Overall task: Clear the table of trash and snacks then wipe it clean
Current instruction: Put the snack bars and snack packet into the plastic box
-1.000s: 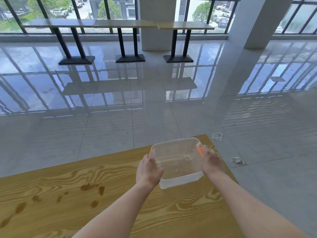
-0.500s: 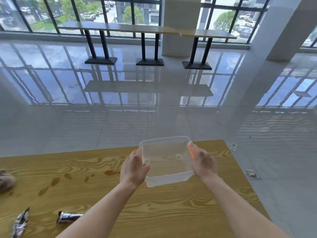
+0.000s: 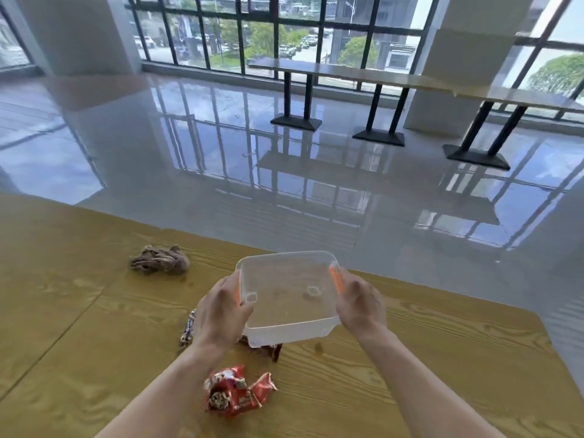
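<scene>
A clear plastic container [image 3: 287, 298] with orange side clips is held over the wooden table [image 3: 426, 358]. My left hand [image 3: 221, 314] grips its left side and my right hand [image 3: 360, 303] grips its right side. It looks empty. A crumpled red snack wrapper [image 3: 237, 392] lies on the table between my forearms. A dark wrapper [image 3: 268, 350] is partly hidden under the container's near edge. A silvery wrapper [image 3: 188, 328] pokes out beside my left wrist. A brown crumpled cloth [image 3: 159, 260] lies at the table's far left edge.
Brown stains [image 3: 317, 347] mark the table near the container. Beyond the table is a glossy tiled floor [image 3: 221, 153]. A long counter on black pedestal legs [image 3: 379, 90] stands by the windows.
The view and the held container have swung left along the table. The red wrapper, the dark wrapper and the brown cloth have come into sight. Both hands keep their grip.
</scene>
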### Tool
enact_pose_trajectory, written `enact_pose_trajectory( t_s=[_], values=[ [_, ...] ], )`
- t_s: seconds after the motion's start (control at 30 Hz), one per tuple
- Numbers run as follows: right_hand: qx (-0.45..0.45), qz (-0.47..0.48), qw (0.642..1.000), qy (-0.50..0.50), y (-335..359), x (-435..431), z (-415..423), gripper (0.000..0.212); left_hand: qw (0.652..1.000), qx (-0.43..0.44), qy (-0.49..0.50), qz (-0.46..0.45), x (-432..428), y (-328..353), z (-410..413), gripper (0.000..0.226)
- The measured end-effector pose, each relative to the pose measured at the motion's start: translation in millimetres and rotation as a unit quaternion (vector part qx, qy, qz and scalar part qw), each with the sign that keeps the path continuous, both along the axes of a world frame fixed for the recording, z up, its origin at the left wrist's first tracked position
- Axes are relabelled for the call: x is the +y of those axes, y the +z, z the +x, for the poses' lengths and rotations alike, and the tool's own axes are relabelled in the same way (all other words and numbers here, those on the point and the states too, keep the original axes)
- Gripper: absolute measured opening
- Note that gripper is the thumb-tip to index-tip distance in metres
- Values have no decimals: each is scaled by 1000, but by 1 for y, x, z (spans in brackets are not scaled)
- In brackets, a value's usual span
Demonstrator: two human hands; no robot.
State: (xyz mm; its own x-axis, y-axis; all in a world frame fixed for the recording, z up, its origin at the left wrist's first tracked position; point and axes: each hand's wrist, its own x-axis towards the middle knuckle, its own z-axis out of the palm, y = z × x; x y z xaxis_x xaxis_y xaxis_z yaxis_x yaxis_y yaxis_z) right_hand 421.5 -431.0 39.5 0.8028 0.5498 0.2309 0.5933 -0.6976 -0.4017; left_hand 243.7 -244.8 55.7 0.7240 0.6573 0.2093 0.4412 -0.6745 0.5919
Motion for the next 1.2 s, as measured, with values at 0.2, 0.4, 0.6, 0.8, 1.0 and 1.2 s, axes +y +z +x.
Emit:
enact_pose_trajectory(
  t_s=[0.2, 0.4, 0.6, 0.8, 1.0, 1.2],
  values=[
    [-31, -7, 995, 90, 6, 95, -63, 36, 996, -1, 87, -9, 64, 8, -92, 33],
    [-35, -6, 989, 145, 3, 180, -117, 41, 987, 6, 161, -22, 119, 7, -167, 19],
    [-9, -29, 980, 197, -10, 257, -163, 40, 976, 11, 217, -20, 170, -6, -226, 18],
    [9, -52, 975, 215, -34, 308, -190, 36, 971, 40, 234, -40, 213, -32, -254, 24],
    [27, -63, 979, 193, -53, 324, -194, 16, 969, 40, 227, -86, 226, -52, -253, 36],
    [49, -62, 978, 194, -61, 317, -197, 21, 974, 51, 202, -83, 230, -78, -255, 58]
  ],
)
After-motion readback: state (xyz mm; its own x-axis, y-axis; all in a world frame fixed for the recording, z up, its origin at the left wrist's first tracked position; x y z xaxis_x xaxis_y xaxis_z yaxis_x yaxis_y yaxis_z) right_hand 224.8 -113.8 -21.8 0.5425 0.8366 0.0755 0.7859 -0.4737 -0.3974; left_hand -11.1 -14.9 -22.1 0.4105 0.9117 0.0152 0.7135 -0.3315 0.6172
